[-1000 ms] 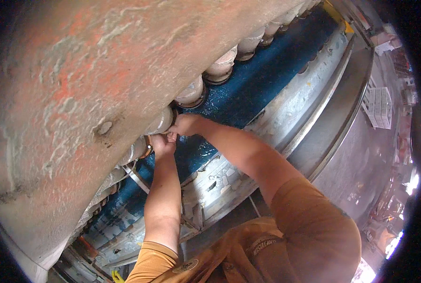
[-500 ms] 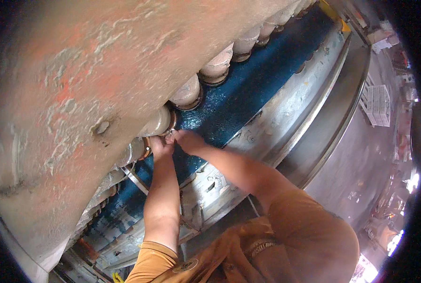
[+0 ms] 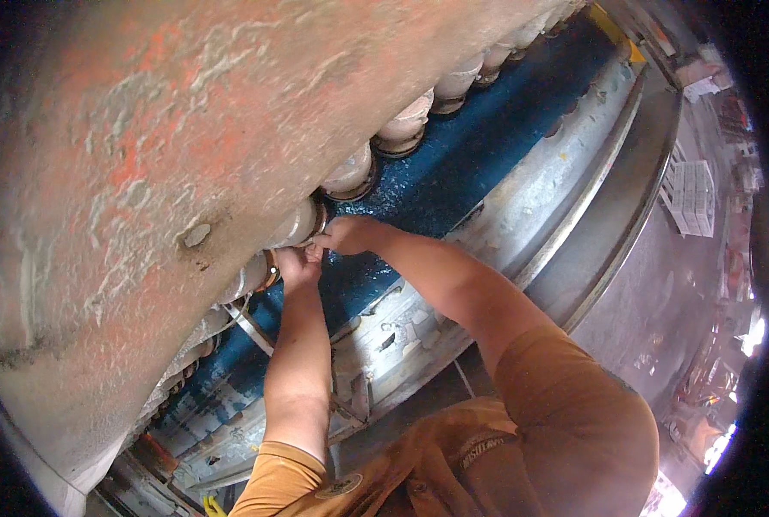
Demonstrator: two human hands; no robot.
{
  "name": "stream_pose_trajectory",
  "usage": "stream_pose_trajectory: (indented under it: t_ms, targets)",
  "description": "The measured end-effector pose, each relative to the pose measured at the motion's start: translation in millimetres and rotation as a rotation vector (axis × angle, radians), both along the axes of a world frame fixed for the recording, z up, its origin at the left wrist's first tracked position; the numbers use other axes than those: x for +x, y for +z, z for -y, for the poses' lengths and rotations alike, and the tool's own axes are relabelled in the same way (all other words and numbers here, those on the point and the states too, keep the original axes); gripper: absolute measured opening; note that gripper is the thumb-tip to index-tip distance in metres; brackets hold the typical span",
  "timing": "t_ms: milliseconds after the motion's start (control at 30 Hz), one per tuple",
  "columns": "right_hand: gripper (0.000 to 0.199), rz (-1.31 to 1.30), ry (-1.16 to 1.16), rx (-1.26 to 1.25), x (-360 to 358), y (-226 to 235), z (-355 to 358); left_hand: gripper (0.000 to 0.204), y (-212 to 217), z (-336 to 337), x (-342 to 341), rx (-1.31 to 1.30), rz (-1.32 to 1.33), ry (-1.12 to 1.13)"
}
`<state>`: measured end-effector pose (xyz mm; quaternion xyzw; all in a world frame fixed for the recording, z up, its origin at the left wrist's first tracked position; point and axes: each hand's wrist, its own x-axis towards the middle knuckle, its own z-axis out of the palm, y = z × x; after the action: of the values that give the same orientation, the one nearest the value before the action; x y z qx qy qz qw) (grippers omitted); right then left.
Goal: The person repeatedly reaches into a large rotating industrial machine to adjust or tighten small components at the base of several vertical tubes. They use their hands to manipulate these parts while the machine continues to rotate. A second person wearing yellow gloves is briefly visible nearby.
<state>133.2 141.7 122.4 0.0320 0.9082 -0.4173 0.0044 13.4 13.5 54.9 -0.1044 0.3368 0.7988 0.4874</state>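
A row of pale, rounded pipe-like stubs hangs under a large rough surface, with dark rings round their lower ends. Both my hands meet at the lower rim of one stub (image 3: 296,222). My left hand (image 3: 298,267) is closed just below that rim, its fingertips pinched together. Beside it on the right, my right hand (image 3: 350,234) is closed too, palm turned down, with its fingertips against the rim. Whatever sits between the fingers is too small and hidden to name. A copper-coloured band (image 3: 272,270) circles the neighbouring stub, just left of my left hand.
The rough, orange-stained surface (image 3: 143,155) overhangs the left side. Below the stubs runs a dark blue, wet-looking strip (image 3: 453,181), bordered by a worn metal ledge (image 3: 522,202). A thin metal bar (image 3: 248,327) crosses near my left forearm. A white crate (image 3: 690,198) stands at far right.
My right hand has shifted slightly up, its wrist and elbow raised, its fingers closer to the rim. The left hand stays nearly in place.
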Motion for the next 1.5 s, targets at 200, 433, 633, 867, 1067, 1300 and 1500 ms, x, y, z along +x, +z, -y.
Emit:
stream_pose_trajectory:
  t_ms: [200,433,633,867,1067,1300,1500]
  targets:
    - [0.038,0.145,-0.078,-0.179,-7.5,-3.0,3.8,0.04,32.5,-8.9,11.8,-0.012,-0.005,0.014]
    - [0.036,0.194,-0.323,-0.1,-13.1,-54.1,46.8,0.037,11.2,-1.6,11.1,0.039,-0.219,-0.069]
    - [0.048,0.275,-0.802,-0.506,-15.2,-16.2,106.8,0.037,-2.5,16.5,2.6,-0.223,-0.911,-0.168]
    - [0.029,0.105,-0.326,0.022,17.5,-52.0,49.8,0.037,11.8,-5.4,4.8,-0.05,-0.051,-0.013]
    - [0.048,0.274,-0.152,-0.163,-10.0,3.4,8.7,0.036,8.2,2.8,0.4,0.004,-0.054,-0.025]
    - [0.035,0.026,-0.295,0.019,-9.2,-41.0,49.9,0.033,6.3,0.8,8.5,-0.12,-0.15,0.055]
    - [0.037,0.175,-0.925,-0.393,-31.3,-75.3,124.4,0.033,-13.0,7.9,7.4,-0.161,-0.87,-0.178]
